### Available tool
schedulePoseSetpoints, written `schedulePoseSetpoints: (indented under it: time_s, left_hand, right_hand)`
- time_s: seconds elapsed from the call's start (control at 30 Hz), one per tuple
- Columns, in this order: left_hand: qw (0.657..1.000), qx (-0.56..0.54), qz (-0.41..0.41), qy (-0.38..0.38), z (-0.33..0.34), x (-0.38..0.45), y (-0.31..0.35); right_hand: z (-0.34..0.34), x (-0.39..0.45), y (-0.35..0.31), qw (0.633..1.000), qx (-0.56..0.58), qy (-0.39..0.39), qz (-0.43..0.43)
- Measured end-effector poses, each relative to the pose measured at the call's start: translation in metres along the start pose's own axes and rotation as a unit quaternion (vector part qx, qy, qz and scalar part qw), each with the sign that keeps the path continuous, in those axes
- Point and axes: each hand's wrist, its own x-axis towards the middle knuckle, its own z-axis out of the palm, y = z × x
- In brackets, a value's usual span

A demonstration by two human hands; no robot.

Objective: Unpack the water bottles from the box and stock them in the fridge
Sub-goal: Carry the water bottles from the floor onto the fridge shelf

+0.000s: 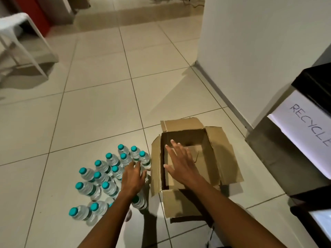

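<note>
A floor of large pale beige glossy tiles [100, 108] with thin dark grout lines carries everything. On it stands a cluster of small clear plastic water bottles with teal caps [105, 176], upright and close together. Just beside them, to their right, sits an open brown cardboard box [222, 158], flaps spread outward. A white plastic chair [21, 47] stands well apart, far left.

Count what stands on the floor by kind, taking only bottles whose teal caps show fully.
Water bottles: 13
Cardboard box: 1
Recycle bin: 1
Total: 15
A few more bottles are partly hidden and are left out of the count.
</note>
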Motion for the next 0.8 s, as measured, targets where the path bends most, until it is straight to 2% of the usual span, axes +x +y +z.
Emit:
schedulePoseSetpoints:
  time_s: [0.53, 0.8]
  left_hand:
    - [0.997, -0.055, -0.057, -0.008, 0.012, 0.042, -0.008]
    - [0.995, -0.080, -0.059, -0.006, 0.018, 0.052, -0.015]
  right_hand:
    - [0.055, 0.088, -0.051, 0.986, -0.039, -0.078, -0.141]
    - [0.071, 0.127, -0.058, 0.970, -0.075, -0.158, -0.168]
